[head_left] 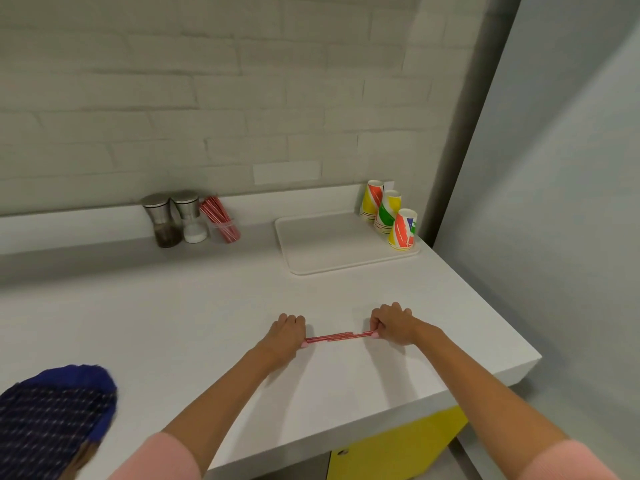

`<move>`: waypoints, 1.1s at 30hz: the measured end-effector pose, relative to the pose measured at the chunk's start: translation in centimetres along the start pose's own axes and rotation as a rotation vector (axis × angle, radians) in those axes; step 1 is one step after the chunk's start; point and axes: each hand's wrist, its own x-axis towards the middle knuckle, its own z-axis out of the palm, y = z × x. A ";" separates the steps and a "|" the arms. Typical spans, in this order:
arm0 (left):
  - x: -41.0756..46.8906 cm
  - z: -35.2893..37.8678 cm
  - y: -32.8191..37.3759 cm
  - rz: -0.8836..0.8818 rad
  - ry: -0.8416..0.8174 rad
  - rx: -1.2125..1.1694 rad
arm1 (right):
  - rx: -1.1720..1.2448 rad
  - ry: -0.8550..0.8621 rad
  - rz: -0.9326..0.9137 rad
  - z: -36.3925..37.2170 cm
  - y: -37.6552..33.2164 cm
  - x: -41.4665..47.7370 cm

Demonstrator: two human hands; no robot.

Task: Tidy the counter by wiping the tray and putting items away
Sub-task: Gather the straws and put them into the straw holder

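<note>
A bundle of red striped straws [334, 337] lies flat on the white counter [194, 327] near its front. My left hand [285, 336] is curled over the bundle's left end and my right hand [393, 327] grips its right end. At the back right sits the white tray [325, 244], with three colourful paper cups [389, 214] upside down along its right side. A clear holder with more red straws [220, 220] leans by the wall. The blue checked cloth [52, 417] lies at the counter's front left.
Steel pepper grinder [161, 220] and salt grinder [189, 216] stand against the brick wall beside the straw holder. The counter ends at the right by a grey wall [554, 168]. A yellow cabinet door [398, 448] is below the front edge.
</note>
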 end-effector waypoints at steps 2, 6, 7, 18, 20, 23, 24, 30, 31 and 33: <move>0.0 0.0 -0.2 -0.018 -0.019 -0.007 | 0.013 0.008 0.031 -0.4 0.8 -0.2; 0.0 0.3 -0.6 -0.029 -0.032 -0.035 | 0.132 0.067 0.022 -1.4 1.5 0.1; 0.0 0.2 -0.8 -0.036 -0.029 -0.058 | 0.189 0.097 0.007 -1.6 1.3 0.3; 1.4 -3.8 -8.2 -0.274 0.305 -0.656 | 0.559 0.149 -0.083 -4.2 -6.1 5.6; 2.0 -4.9 -9.7 -0.292 0.405 -0.729 | 0.617 0.190 -0.085 -4.6 -8.0 7.4; 3.2 -6.4 -12.1 -0.325 0.535 -0.853 | 0.723 0.261 -0.099 -5.6 -11.0 10.6; 3.6 -6.9 -13.0 -0.345 0.569 -0.921 | 0.748 0.290 -0.101 -6.0 -12.0 11.7; 7.7 -10.4 -19.3 -0.412 0.730 -1.171 | 0.900 0.443 -0.126 -9.3 -19.2 19.1; 8.5 -11.0 -20.2 -0.413 0.766 -1.175 | 0.914 0.455 -0.144 -9.8 -20.0 20.2; 10.3 -12.1 -21.8 -0.422 0.842 -1.138 | 0.933 0.478 -0.173 -10.9 -21.6 22.5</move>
